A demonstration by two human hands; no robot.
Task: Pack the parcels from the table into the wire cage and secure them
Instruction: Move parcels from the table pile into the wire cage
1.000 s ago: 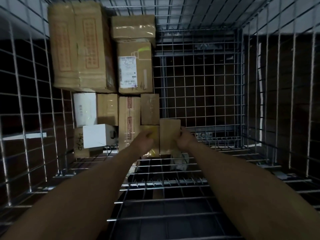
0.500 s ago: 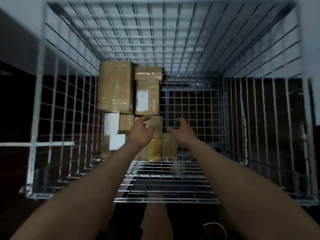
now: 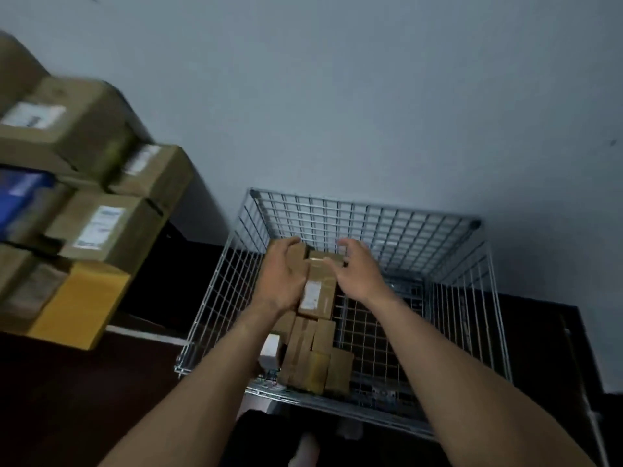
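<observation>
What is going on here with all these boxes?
A person is loading cardboard parcels into a wire cage. The left hand and the right hand hover open above it, holding nothing. The packed parcels sit along the cage's left side. A stack of parcels waits on the left, outside the cage.

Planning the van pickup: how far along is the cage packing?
Done: packed parcels fill the left side of the wire cage. In hand: nothing; left hand and right hand hover empty above it. Left: stacked parcels beside the cage, plus securing.
</observation>
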